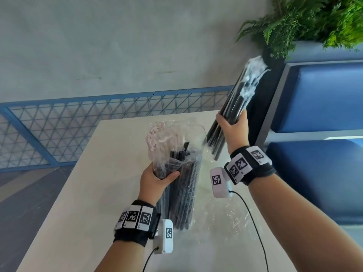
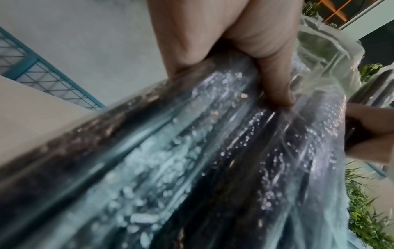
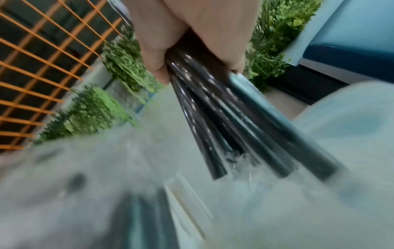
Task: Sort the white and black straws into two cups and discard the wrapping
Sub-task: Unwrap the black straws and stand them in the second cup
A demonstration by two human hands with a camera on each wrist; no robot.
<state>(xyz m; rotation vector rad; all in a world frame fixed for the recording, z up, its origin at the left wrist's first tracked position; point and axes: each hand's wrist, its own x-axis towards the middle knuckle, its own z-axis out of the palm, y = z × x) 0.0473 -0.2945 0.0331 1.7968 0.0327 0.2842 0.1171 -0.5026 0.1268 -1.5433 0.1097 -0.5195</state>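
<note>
The right hand point(image 1: 232, 128) is gripping a bundle of black straws point(image 1: 233, 107) with its fingers point(image 3: 155, 55) curled fully round the middle of the stalks, holding them raised clear of the worktop point(image 1: 88, 183) and tilted — the upper ends are leaning away and to the right of the fingers, with a scrap of clear film point(image 1: 253, 75) clinging to that far end, while the lower ends are pointing back down towards the bag. The left hand point(image 1: 155, 183) is clutching the clear plastic bag point(image 1: 176, 146) of remaining straws, its fingers point(image 2: 275, 80) wrapped round the bag's waist and pressing into the plastic; the bag is standing nearly upright, its long axis running from below the wrist up past the fingers to an open, crumpled mouth where black straw tips and a cluster of pale straws point(image 1: 155, 134) are showing. The two hands are near each other but not touching, the right one higher and further off. No cup is showing in any view, so the move turns on where the black-straw cup lies from the right fingers — the bundle will probably need swinging upright before lowering. More loose clear wrapping point(image 1: 225, 222) is lying on the pale worktop below the right wrist. Beyond are a grey wall, a blue mesh railing point(image 1: 78, 118), a fern point(image 1: 294, 22) and blue padded seating point(image 1: 324, 95).
</note>
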